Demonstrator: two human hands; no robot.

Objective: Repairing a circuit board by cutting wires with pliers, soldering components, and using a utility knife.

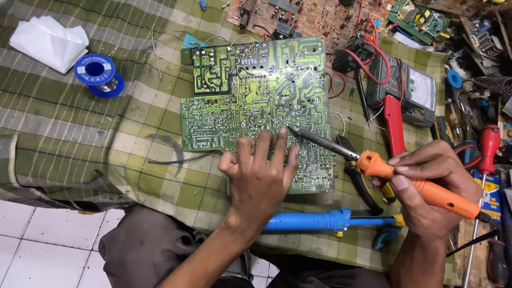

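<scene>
Green circuit board (256,101) lies solder-side up on the checked cloth (64,138) over the tabletop. Left hand (260,178) rests flat on its near edge, fingers (264,146) spread, gripping nothing. Right hand (429,184) fingers closed round orange soldering iron (421,186), tip touching board just beside left fingertips.

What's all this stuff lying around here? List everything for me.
Circuit board: one, green, centre of the cloth, solder side up.
Second circuit board: one, brown, top edge.
Soldering iron: one, orange handle, tip on the green board.
Desoldering pump: one, blue, near edge.
Solder spool: one, blue, left.
Tissue: one, white, top left.
Meter: one, dark, with red and black leads, right.
Pliers: one, dark, beside the board.
Screwdriver: one, red handle, far right.
Cloth: one, green checked, under everything.
Left hand: pressing on the green board.
Right hand: holding the soldering iron.
</scene>
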